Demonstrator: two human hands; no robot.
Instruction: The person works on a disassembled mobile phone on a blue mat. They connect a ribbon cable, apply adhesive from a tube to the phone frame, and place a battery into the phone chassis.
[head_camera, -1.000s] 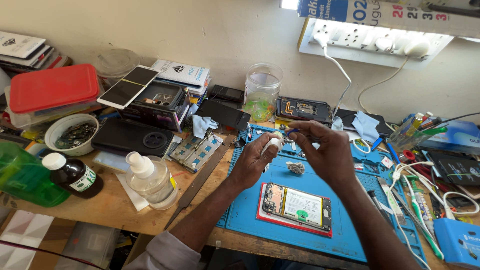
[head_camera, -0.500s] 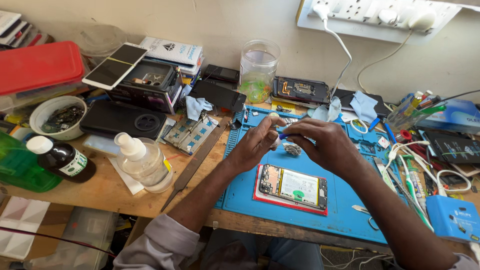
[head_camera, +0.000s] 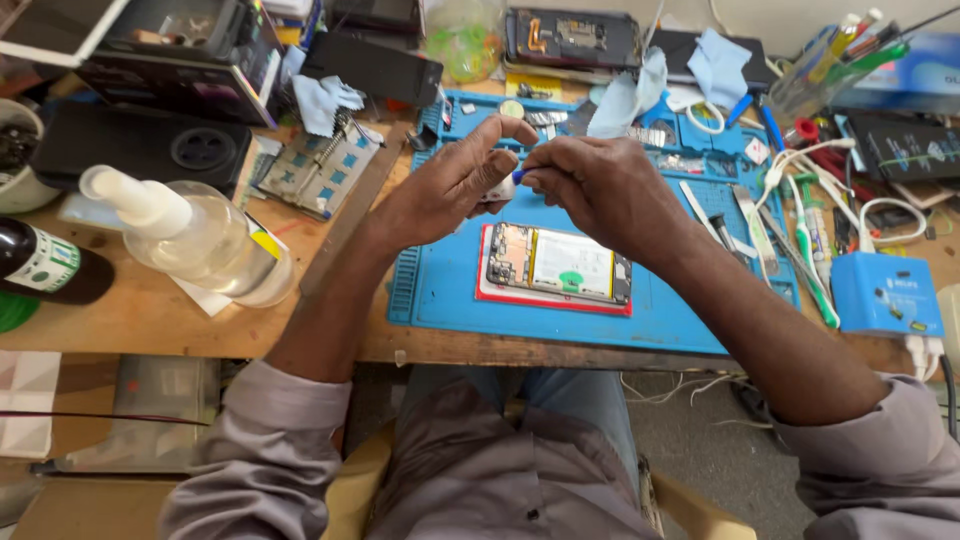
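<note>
Both hands nearer now, left hand (head_camera: 455, 185) and right hand (head_camera: 595, 185) in pinching grip on small white part (head_camera: 503, 188).

Clear squeeze bottle (head_camera: 205, 240), dark bottle (head_camera: 45, 268) left.

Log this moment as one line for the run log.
left hand: pinching small white part | right hand: blue-tipped tool at part | opened phone: on blue mat

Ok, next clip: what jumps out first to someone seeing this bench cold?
The two hands, left and right, meet over the blue mat, pinching a small white part between them. Just below them lies an opened phone on the mat. At the left stands a clear bottle on the wooden bench.
</note>
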